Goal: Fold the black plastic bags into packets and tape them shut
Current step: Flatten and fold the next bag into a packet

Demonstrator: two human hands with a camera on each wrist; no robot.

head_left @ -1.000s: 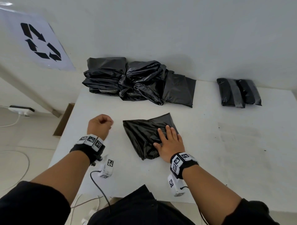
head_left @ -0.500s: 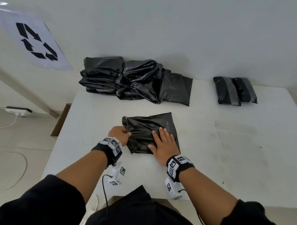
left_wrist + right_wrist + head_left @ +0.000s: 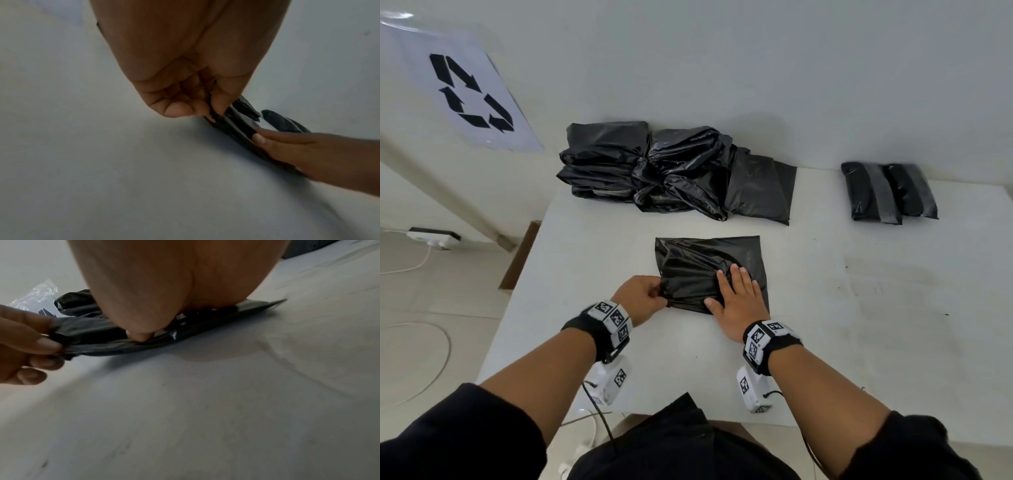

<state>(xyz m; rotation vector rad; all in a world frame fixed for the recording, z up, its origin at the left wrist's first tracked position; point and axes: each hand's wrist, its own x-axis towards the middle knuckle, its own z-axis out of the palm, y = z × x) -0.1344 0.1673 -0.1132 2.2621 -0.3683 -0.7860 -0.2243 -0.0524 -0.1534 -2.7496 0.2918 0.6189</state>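
While my right hand (image 3: 736, 301) lies flat with its fingers spread on the crumpled black plastic bag (image 3: 709, 270), pressing its near right part onto the white tabletop (image 3: 825, 325), my left hand (image 3: 642, 301) pinches the bag's near left edge between thumb and curled fingers; the left wrist view (image 3: 185, 91) shows that pinch closely, and the right wrist view shows the left fingers (image 3: 30, 344) lifting the edge slightly off the surface. A second ago my left hand was a loose fist held away from the bag, well to its left; half a second ago it had reached the left edge, and now it grips lower on that edge. The bag has also turned: it sat as a skewed diamond before, and now lies nearly square to me, in the middle of the table just ahead of my wrists. Against the wall behind it sits the heap of loose black plastic bags (image 3: 664, 171), and well to the right lie two finished black packets with grey tape bands (image 3: 887, 192), both where they were. On the left wall hangs a white sheet with black recycling arrows (image 3: 469, 92).
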